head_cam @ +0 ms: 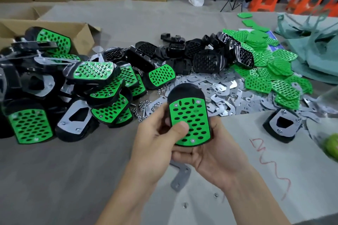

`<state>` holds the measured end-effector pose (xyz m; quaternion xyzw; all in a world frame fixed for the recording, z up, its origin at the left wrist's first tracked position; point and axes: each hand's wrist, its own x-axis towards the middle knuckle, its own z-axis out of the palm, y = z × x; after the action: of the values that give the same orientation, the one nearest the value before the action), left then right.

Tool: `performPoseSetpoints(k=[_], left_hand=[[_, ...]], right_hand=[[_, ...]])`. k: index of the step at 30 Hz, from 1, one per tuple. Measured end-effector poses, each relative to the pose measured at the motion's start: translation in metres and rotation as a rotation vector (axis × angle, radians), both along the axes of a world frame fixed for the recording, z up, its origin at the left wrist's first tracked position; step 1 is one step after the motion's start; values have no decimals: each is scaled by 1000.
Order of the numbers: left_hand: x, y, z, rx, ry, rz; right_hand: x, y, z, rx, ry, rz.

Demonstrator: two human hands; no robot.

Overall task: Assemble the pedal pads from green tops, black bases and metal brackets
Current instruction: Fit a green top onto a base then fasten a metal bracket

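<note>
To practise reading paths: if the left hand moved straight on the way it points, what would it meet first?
The left hand grips the pad; beyond it, likely the brackets, though depth is unclear.

Green perforated plastic top point(190, 124) seen matt on glossy black base point(184, 91); shiny metal brackets point(219, 86) beyond it.

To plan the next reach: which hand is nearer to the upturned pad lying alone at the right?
Right. The right hand is left of the upturned pad; the left hand is farther left, beyond the held pad.
</note>
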<state>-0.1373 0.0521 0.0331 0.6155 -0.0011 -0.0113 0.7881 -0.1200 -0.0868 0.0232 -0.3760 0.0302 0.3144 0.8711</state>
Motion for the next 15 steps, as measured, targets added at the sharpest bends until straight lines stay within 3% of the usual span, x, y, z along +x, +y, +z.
performPoseSetpoints(k=[4, 10, 13, 15], left_hand=[[7, 2, -3, 70, 1, 245], [23, 41, 6, 61, 42, 614], [20, 73, 18, 84, 0, 602], [11, 89, 28, 153, -22, 572]], right_hand=[[3, 19, 2, -33, -87, -35], [38, 58, 30, -300, -147, -147], [80, 86, 55, -513, -315, -257], [109, 112, 75, -533, -390, -225]])
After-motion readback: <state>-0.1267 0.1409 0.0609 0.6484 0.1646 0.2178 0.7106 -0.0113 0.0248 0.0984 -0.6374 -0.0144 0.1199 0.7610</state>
